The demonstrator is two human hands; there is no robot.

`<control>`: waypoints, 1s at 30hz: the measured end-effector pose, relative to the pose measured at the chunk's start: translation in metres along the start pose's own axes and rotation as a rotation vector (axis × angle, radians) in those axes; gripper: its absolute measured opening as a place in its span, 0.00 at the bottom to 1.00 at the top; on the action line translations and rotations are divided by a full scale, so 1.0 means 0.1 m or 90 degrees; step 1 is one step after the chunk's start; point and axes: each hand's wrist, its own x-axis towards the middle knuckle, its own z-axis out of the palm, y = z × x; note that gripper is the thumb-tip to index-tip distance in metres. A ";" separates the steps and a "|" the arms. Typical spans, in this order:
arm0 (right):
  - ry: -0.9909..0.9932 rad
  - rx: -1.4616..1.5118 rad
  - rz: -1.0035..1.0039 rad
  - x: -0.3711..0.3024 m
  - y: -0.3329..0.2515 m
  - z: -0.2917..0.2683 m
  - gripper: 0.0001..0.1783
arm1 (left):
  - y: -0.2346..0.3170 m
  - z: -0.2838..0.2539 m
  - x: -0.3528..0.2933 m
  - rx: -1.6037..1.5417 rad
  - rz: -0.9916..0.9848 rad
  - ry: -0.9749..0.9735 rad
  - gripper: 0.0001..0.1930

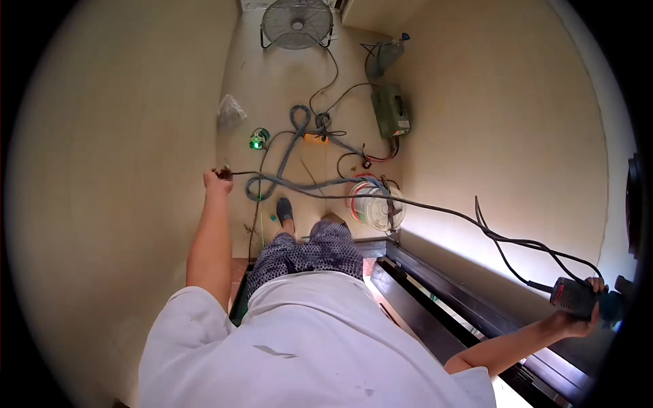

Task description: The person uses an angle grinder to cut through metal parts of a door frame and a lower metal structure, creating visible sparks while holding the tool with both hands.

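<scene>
My left hand point(216, 182) is stretched out to the left near the wall, closed around the dark end of a black power cord point(435, 205). The cord runs across in front of me to the far right, where it lies in loose loops. Out there my right hand point(583, 322) grips a corded power tool point(573, 296) with a dark body, a red mark and a teal front part. Fingers of that hand wrap over the tool and the looped cord. The tool's front end is partly lost in the dark rim.
A green machine point(390, 112), a grey bottle-shaped thing point(389, 58) and a round fan point(297, 26) stand ahead. A white bucket point(373, 209), grey cables point(291, 146), an orange socket strip point(316, 138) and a green-lit device point(258, 139) are on the floor. Dark metal frame point(435, 299) at right.
</scene>
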 end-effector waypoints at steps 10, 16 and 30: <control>0.210 -0.082 0.051 0.80 1.62 -0.02 0.27 | 1.39 1.79 0.93 0.043 0.088 0.152 0.08; 0.239 -0.034 0.087 1.46 2.90 -0.16 0.33 | 1.43 3.67 0.55 0.476 0.135 0.022 0.10; 0.608 0.014 0.226 1.98 4.58 1.05 0.41 | -2.30 9.15 -0.45 1.310 0.440 -0.547 0.17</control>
